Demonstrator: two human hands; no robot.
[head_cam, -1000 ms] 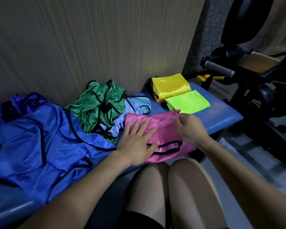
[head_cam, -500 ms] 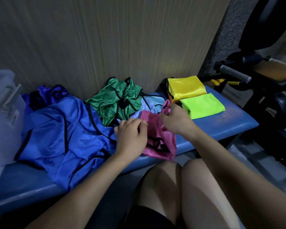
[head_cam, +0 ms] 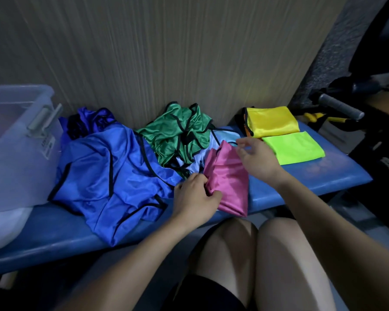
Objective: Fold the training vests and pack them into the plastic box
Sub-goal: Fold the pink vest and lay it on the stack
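Wood-grain wall behind, blue padded bench [head_cam: 323, 176] running under everything. Plastic box [head_cam: 16, 140] sat far left w/ its lid off, apparently ready for packing. Big blue vest [head_cam: 103, 173] lay crumpled mid-bench, green vest [head_cam: 177, 133] heaped behind it, both not yet folded. Yellow vest [head_cam: 272, 121] & lime vest [head_cam: 294, 148] lay folded flat at right. Pink vest [head_cam: 228, 178] at the front edge: left hand [head_cam: 195, 198] pinched its near-left corner, prob. to lift it; right hand [head_cam: 257, 158] hovered at the top edge, fingers loose, gripping nothing.
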